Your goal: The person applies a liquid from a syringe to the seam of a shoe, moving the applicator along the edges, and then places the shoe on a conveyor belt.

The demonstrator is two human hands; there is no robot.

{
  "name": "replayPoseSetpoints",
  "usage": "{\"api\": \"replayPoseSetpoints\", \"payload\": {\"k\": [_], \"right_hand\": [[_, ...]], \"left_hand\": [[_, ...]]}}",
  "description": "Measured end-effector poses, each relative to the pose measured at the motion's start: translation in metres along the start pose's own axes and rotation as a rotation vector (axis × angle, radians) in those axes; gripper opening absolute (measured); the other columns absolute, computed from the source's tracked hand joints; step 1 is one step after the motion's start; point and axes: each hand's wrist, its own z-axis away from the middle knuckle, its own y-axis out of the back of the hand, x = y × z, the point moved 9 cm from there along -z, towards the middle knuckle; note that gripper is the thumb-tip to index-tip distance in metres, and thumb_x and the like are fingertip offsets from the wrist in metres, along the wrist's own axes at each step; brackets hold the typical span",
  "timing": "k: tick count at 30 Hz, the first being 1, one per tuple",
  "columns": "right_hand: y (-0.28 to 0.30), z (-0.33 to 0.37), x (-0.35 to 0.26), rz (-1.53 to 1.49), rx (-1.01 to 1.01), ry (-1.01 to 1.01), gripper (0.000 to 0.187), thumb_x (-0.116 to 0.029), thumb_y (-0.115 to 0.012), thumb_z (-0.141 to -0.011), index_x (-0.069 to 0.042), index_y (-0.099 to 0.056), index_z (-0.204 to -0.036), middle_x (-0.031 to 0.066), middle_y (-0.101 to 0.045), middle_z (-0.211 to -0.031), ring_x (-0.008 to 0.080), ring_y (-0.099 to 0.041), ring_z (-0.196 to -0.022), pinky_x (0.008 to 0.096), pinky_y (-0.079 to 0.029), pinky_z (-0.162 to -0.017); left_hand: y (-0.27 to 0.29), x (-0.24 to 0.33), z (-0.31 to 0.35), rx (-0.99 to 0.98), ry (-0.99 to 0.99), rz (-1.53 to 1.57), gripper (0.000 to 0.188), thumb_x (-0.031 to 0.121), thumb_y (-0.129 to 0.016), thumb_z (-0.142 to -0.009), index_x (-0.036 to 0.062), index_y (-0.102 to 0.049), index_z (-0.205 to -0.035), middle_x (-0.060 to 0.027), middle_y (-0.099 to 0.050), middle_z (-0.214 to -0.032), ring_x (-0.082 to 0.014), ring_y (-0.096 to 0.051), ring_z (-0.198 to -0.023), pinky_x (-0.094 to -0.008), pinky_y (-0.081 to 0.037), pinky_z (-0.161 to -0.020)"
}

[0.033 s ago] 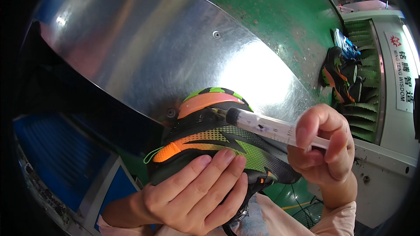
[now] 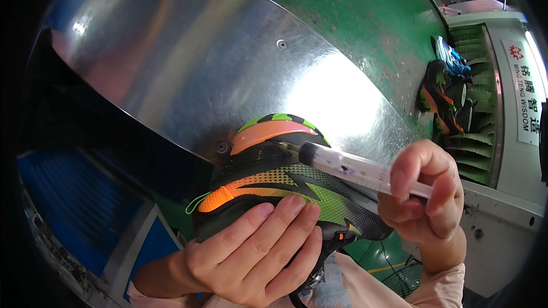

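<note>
A black, green and orange sports shoe lies on its side against the metal table's near edge, its sole turned away from me. My left hand is closed over the shoe's upper, the fingers lying together across it; the thumb is hidden. In my right hand is a clear plastic syringe, gripped at its rear end. Its thin needle points left, and the tip touches or nearly touches the black band of the midsole, just below the orange part. Dark specks show inside the barrel.
The polished metal table bears flush screws. Past it lies a green surface with several shoes at the right, beside a white machine with green bristle-like strips. A blue panel stands at lower left.
The syringe and my right hand have shifted very slightly to the right. My left hand and the shoe are practically unmoved.
</note>
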Motion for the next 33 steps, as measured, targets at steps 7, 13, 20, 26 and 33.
{"api": "replayPoseSetpoints", "payload": {"k": [7, 13, 20, 26, 33], "right_hand": [[0.024, 0.053, 0.021, -0.104, 0.183, -0.102, 0.057, -0.048, -0.064, -0.086, 0.006, -0.058, -0.104, 0.0052, -0.059, -0.076, 0.004, -0.045, -0.061, 0.0191, -0.032, -0.056], [0.041, 0.096, 0.034, -0.114, 0.287, -0.124, 0.057, -0.047, -0.067, -0.085, 0.006, -0.061, -0.103, 0.0082, -0.063, -0.08, 0.0069, -0.05, -0.063, 0.0209, -0.036, -0.057], [0.047, 0.14, 0.013, 0.002, 0.237, -0.037, 0.053, -0.041, -0.065, -0.087, 0.009, -0.062, -0.103, 0.0134, -0.068, -0.084, 0.0095, -0.056, -0.06, 0.0211, -0.041, -0.055], [0.067, 0.168, 0.02, 0.012, 0.271, 0.102, 0.05, -0.04, -0.061, -0.09, 0.008, -0.062, -0.101, 0.0146, -0.067, -0.085, 0.0097, -0.056, -0.059, 0.0233, -0.044, -0.054], [0.103, 0.188, 0.062, -0.234, 0.296, 0.18, 0.054, -0.047, -0.055, -0.091, 0.005, -0.058, -0.102, 0.0087, -0.063, -0.083, 0.0066, -0.051, -0.059, 0.0205, -0.039, -0.053]], "left_hand": [[0.0, 0.003, 0.011, 0.045, -0.036, -0.007, 0.019, 0.014, -0.054, -0.091, 0.0093, -0.058, -0.109, -0.0096, -0.068, -0.109, -0.0269, -0.065, -0.105, -0.0365, -0.048, -0.094], [-0.008, 0.0, 0.023, 0.079, -0.048, -0.054, 0.016, 0.017, -0.052, -0.094, 0.0115, -0.059, -0.107, -0.0081, -0.069, -0.108, -0.0266, -0.065, -0.106, -0.0377, -0.048, -0.094], [-0.005, 0.003, 0.012, 0.084, -0.013, -0.086, 0.014, 0.012, -0.049, -0.095, 0.0065, -0.053, -0.107, -0.0134, -0.068, -0.105, -0.0332, -0.065, -0.104, -0.0411, -0.051, -0.09], [-0.011, 0.006, -0.013, 0.041, -0.046, -0.089, 0.017, 0.009, -0.05, -0.093, 0.0012, -0.056, -0.106, -0.0175, -0.068, -0.104, -0.0355, -0.065, -0.102, -0.0429, -0.054, -0.084], [0.012, 0.013, -0.042, -0.083, -0.027, -0.201, 0.03, 0.021, -0.055, -0.089, -0.0025, -0.059, -0.106, -0.0202, -0.067, -0.105, -0.0356, -0.066, -0.099, -0.0415, -0.052, -0.086]]}}
